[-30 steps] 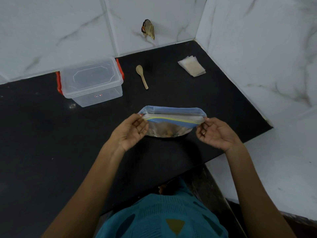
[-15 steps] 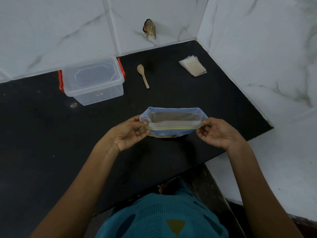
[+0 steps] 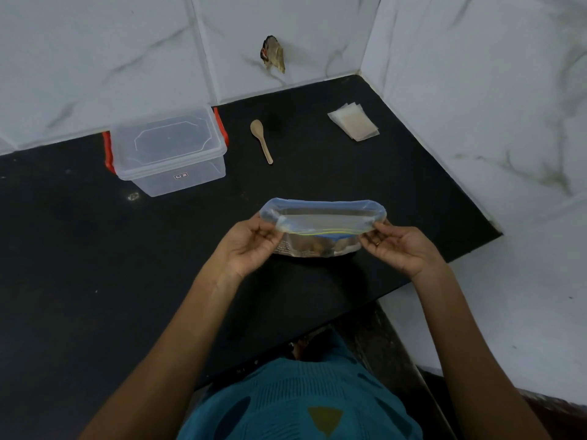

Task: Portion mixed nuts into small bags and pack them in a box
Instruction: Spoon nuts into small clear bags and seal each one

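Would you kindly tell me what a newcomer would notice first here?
First, the clear blue-rimmed zip pouch, pinched at its ends by the left hand and right hand over the black counter. Behind, at the left, stands a lidded clear plastic box; a wooden spoon lies right of it.

Over the near middle of the black counter (image 3: 95, 249), the left hand (image 3: 251, 246) and the right hand (image 3: 397, 246) each pinch one end of a zip bag (image 3: 320, 217), its mouth spread wide, with brown nuts (image 3: 314, 246) showing low inside. Far left, by the tiled wall (image 3: 95, 58), stands a clear lidded box (image 3: 168, 150) with red clips. A wooden spoon (image 3: 262, 141) lies just right of it, and a stack of small bags (image 3: 354, 122) sits far right, near the corner.
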Demonstrator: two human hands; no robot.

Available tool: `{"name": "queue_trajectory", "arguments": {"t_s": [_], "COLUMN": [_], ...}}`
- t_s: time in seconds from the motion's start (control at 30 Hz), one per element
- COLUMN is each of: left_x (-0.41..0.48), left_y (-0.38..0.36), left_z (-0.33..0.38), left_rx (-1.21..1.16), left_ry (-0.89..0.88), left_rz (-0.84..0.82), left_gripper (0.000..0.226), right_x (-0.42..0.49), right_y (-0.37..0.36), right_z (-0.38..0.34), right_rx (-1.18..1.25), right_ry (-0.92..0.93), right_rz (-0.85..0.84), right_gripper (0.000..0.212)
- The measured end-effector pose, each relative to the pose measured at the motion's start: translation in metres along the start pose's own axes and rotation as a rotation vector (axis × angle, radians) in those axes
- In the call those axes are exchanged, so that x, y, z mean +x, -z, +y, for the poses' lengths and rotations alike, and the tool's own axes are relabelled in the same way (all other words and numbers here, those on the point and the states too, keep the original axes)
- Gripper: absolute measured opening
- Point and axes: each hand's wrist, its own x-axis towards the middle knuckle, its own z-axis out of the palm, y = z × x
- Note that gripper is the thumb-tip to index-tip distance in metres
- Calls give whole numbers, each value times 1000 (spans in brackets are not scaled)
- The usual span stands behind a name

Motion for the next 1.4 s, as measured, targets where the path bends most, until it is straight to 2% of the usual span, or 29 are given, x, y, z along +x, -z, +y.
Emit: {"name": "queue_trajectory", "arguments": {"t_s": [0.07,0.13,0.2,0.27,0.4,0.57,0.63,0.73,0.8,0.93,1.1,1.23,1.33,1.4], "left_x": [1,0,-1,-1,-2,-2,-2,0,3,6,6,4,5,4], "left_y": [1,1,3,5,6,2,2,7,9,8,9,11,11,10], "left_z": [-5,-8,-10,-10,-11,-12,-12,-12,-11,-9,-13,-16,-15,-13], "left_rx": [72,157,314,437,477,339,302,339,352,183,-69,-123,-157,-104], "left_ry": [-68,-117,-142,-151,-162,-138,-103,-54,-40,-79,-34,-19,-8,23], "left_rz": [-26,-39,-24,11,56,121,127,125,113,60,-14,-32,-51,-53], "left_gripper": [38,31,23,26,35,7,4,9,14,18,25,30,40,33], "right_x": [-1,-4,-8,-9,-9,-10,-10,-12,-11,-8,-3,0,0,-1], "right_y": [2,2,1,-1,-5,-2,-1,-1,-1,-4,-4,-2,-1,-1], "right_z": [2,2,2,5,12,10,11,9,9,9,11,16,20,22], "right_rx": [-30,-63,-102,-124,-211,-228,-303,-434,-437,-213,14,58,-23,-39], "right_ry": [7,22,35,47,78,73,46,-2,9,54,-11,-33,-28,2], "right_rz": [45,83,82,95,83,112,144,178,160,91,53,39,41,38], "right_gripper": [38,17,19,20,16,10,11,14,11,8,13,23,17,21]}}
